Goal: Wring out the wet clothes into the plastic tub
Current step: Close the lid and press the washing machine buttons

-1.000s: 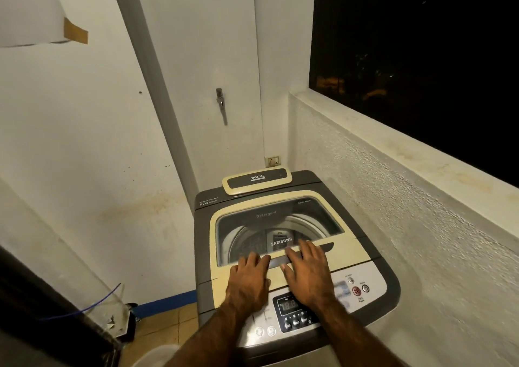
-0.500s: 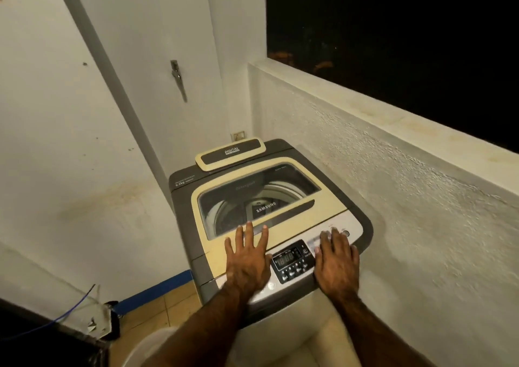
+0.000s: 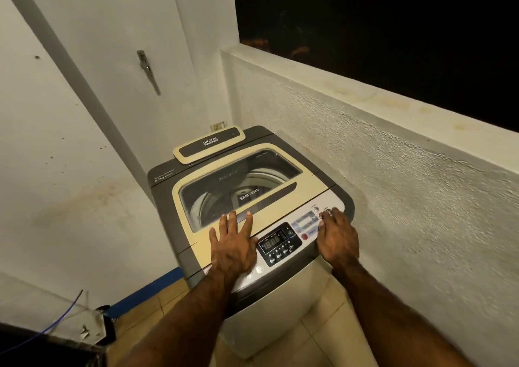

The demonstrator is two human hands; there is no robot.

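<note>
both hands lie flat, palms down (left hand (image 3: 233,247) splayed, right hand (image 3: 338,238) closer-fingered), forearms extended.

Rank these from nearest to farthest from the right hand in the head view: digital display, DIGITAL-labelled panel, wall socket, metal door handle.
From the right hand:
1. Digital display, just to its left on the control panel.
2. DIGITAL-labelled panel, at the washer's back edge.
3. Wall socket, on the wall behind the washer.
4. Metal door handle, higher up, far left.

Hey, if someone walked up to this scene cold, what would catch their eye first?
A top-loading washing machine sits in the corner with its lid closed, drum visible through the window. The left hand lies flat on the lid's front edge, while the right hand rests on the buttons at the control panel's right end. Above the rough low wall, it is pitch dark outside.
</note>
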